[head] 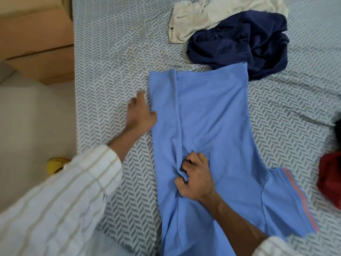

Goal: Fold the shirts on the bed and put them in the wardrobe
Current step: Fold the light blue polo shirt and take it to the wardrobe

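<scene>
Light blue shirt (208, 126) is laid flat on the bed (114, 52), near centre, its left side already turned in as 1 long fold. Right hand (195, 179) is closed on a bunch of cloth at that fold's near end, judged to pin it. Left hand (141, 112) is spread open at the fold's left edge, touching it, gripping nothing, likely to smooth it. The orange-striped sleeve (295, 202) is not yet folded. 2 crumpled shirts, navy shirt (245, 43) and cream shirt (212, 15), are left far right.
</scene>
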